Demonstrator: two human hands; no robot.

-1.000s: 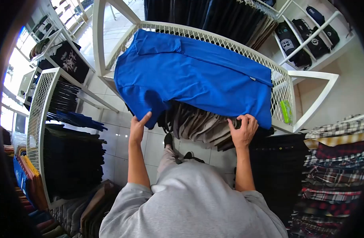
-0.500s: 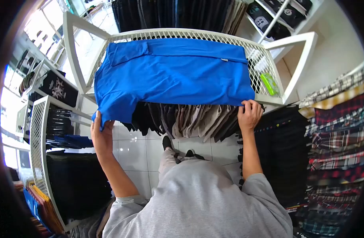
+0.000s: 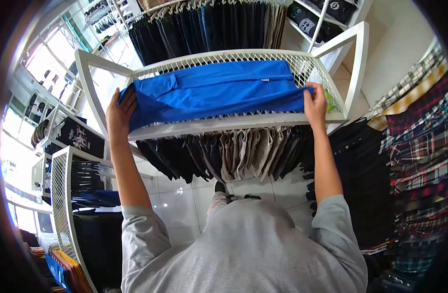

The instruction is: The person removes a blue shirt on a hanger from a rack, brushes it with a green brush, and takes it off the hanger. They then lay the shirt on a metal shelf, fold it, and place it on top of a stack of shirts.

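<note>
A bright blue shirt (image 3: 214, 93) lies folded along the top of a white mesh rack (image 3: 219, 124), its near edge turned up over itself. My left hand (image 3: 119, 115) grips the shirt's left end, fingers curled over the cloth. My right hand (image 3: 316, 103) pinches the shirt's right end near the rack's right side. Both arms reach out in grey sleeves.
Dark and beige trousers (image 3: 233, 151) hang under the rack. More dark garments (image 3: 209, 24) hang behind it. A green item (image 3: 330, 103) lies on the mesh at the right. Plaid shirts (image 3: 419, 146) fill the right side. Another white mesh rack (image 3: 62, 195) stands at lower left.
Both hands lifted the shirt's hanging lower edge up and forward onto the rack, folding it into a narrower strip. My view tilted upward.
</note>
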